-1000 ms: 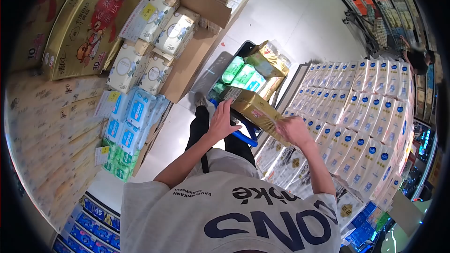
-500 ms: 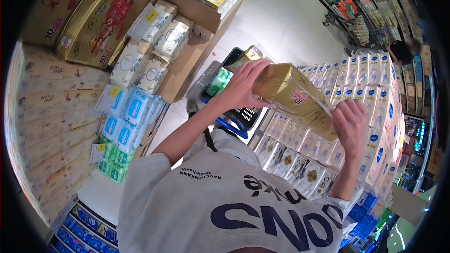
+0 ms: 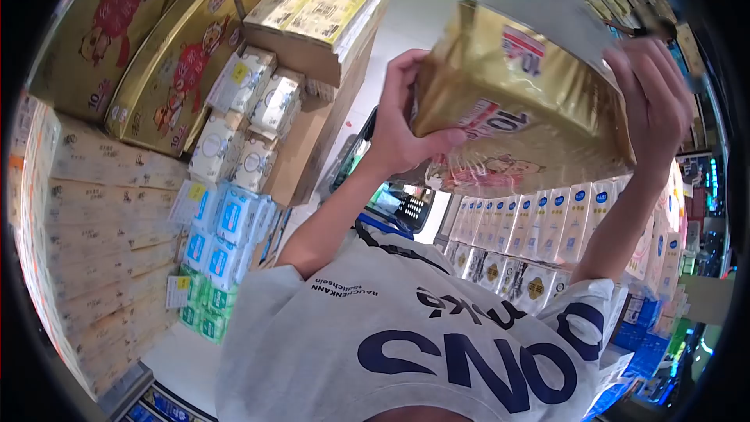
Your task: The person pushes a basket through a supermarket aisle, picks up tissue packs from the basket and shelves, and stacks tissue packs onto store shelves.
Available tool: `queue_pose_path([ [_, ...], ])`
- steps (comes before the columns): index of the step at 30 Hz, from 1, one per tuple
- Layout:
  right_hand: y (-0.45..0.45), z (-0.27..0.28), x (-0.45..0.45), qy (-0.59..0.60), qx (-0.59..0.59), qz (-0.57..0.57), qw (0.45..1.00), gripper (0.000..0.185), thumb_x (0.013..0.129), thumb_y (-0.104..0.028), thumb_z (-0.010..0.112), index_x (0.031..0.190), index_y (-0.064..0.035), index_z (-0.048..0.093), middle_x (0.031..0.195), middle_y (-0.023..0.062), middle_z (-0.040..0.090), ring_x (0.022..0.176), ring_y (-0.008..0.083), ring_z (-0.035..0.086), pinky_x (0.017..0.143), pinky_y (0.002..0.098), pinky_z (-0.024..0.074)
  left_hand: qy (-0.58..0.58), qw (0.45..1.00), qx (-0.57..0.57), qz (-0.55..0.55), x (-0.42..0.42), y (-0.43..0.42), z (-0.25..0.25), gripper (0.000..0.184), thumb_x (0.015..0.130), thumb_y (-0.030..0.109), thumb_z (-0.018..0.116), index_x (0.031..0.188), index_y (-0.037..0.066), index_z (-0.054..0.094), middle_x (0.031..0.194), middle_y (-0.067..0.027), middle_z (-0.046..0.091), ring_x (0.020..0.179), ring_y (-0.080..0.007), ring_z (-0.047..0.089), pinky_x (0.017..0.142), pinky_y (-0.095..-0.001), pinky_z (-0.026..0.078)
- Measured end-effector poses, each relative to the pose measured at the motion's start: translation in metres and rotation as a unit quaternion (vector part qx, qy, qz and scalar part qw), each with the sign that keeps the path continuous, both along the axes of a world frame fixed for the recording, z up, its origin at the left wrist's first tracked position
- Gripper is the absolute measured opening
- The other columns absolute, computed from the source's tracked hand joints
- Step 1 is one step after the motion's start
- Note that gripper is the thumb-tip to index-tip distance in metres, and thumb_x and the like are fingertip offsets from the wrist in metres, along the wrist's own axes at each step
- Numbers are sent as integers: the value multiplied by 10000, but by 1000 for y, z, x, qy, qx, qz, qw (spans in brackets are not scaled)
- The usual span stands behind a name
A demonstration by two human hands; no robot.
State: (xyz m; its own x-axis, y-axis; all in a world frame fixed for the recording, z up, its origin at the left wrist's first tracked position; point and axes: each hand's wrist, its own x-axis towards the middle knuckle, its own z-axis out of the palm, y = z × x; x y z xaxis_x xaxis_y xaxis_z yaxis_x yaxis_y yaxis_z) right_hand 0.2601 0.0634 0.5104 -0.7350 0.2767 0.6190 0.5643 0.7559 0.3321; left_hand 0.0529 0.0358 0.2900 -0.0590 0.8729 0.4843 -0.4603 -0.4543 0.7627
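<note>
A gold plastic-wrapped tissue pack (image 3: 539, 109) with red-and-white "10" labels and a cartoon print is held up in front of my chest, tilted. My left hand (image 3: 402, 121) grips its left end, thumb across the near face and fingers round the far side. At the opposite end, my right hand (image 3: 652, 98) is bent against the pack's edge; its fingertips are partly hidden. Beneath the pack, a dark shopping basket (image 3: 398, 207) with a blue edge is partly covered by the pack and my left arm.
On the left are patterned tissue packs (image 3: 215, 144), blue packs (image 3: 234, 215), green packs (image 3: 207, 305) and large gold cartons (image 3: 176, 70). An open cardboard box (image 3: 301, 144) stands beside them. Stacked white packs (image 3: 539, 223) lie below the held pack. A blurred person (image 3: 660, 27) is at upper right.
The gold pack has been raised towards me and turned, showing its labelled face and cartoon side. Both hands have risen with it; my right hand's fingers look less tightly curled.
</note>
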Motion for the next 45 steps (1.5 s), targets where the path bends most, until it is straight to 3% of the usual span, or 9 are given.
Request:
queue_pose_path([
  [4,3,10,39,130,-14,2,991,128,907,-77,614,898,35,675,879,94,684,778,152,641,707,283,518,-65,995,-54,48,-13,-8,-14,805,721,206,774,1340,22,293,1222,-146,511,1121,-234,529,968,-346,425],
  [8,28,-133,192,440,-264,-71,856,597,1010,-494,254,1107,-13,594,1075,119,632,1017,212,591,968,395,439,-198,969,-145,40,-35,-6,-94,575,867,281,643,1318,22,397,1182,-120,568,1064,-230,586,916,-362,479],
  [11,-8,-318,185,649,-656,90,375,772,923,-672,300,1256,1,479,1202,142,582,1081,245,570,961,398,443,-272,939,-210,-13,-42,-14,-144,446,969,380,460,1269,53,495,1194,-111,593,1091,-235,581,913,-389,490],
  [15,-98,-425,114,714,-683,137,70,756,886,-705,355,1234,-63,549,1261,119,556,1148,263,531,990,406,424,-312,920,-233,38,-39,-32,-145,465,979,424,417,1264,67,504,1216,-105,588,1091,-244,582,954,-394,460],
  [19,-103,-396,78,794,-589,124,87,769,883,-704,369,1297,-72,509,1302,100,531,1196,255,496,1036,423,380,-283,931,-226,44,-49,-41,-155,509,980,452,389,1312,74,469,1278,-111,548,1156,-256,541,993,-414,430],
  [23,-95,-352,71,744,-578,157,296,843,824,-602,611,1381,-25,351,1333,112,481,1203,233,498,1052,417,379,-306,930,-188,76,-44,-47,-136,607,969,517,341,1421,112,346,1428,-100,398,1293,-276,409,1072,-470,347],
  [25,-85,-307,67,551,-584,63,593,911,711,-399,821,1359,5,323,1276,141,497,1156,223,519,998,376,431,-363,913,-174,60,-43,-49,-135,612,964,537,340,1426,135,343,1436,-84,393,1297,-274,404,1077,-469,341],
  [37,-79,-254,60,468,-616,-10,634,1000,535,-143,912,1312,13,303,1141,125,566,1005,199,593,859,330,517,-487,856,-172,22,-84,-67,-140,863,775,790,437,1356,152,437,1316,-75,502,1243,-296,440,1071,-500,317],
  [45,-37,-243,66,425,-653,-18,627,949,457,-70,901,1260,6,400,1139,97,587,1008,178,593,863,330,519,-436,883,-167,-39,-127,-109,-130,1051,722,820,466,1484,131,240,1529,-120,248,1370,-352,272,1116,-554,192],
])
